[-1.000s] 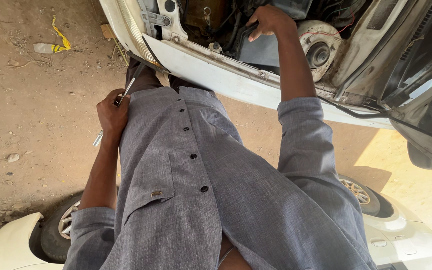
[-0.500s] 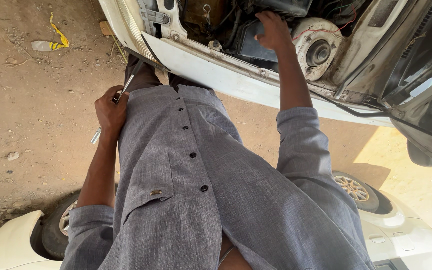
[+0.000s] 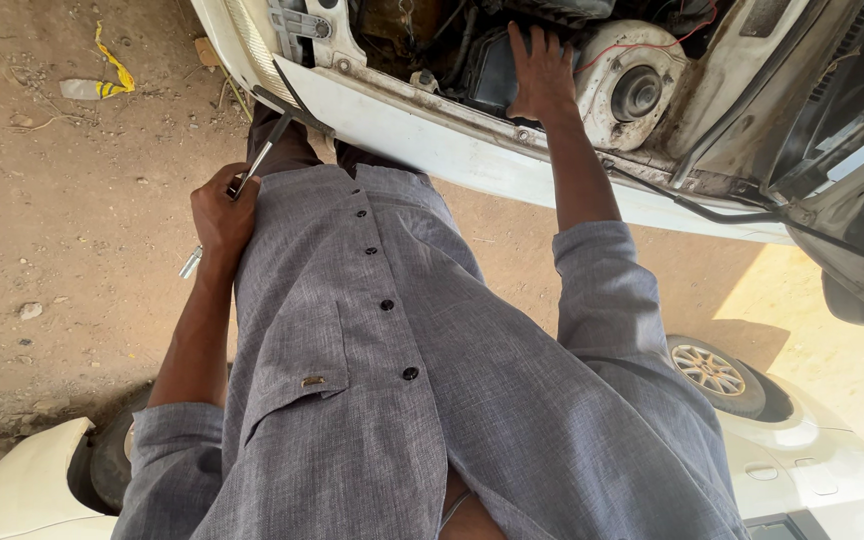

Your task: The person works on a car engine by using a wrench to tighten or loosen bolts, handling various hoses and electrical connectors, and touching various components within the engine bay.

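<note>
Now, left hand (image 3: 220, 215): fist wrapped round a metal wrench (image 3: 244, 178), kept at the hip.
Right hand (image 3: 540, 72): fingers spread, pressing a dark part beside the strut tower (image 3: 624, 88), seemingly for balance.

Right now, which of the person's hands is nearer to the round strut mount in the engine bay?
Right. The right hand rests flat in the bay just beside the round strut mount. The left hand is outside the car, gripping a metal wrench.
</note>
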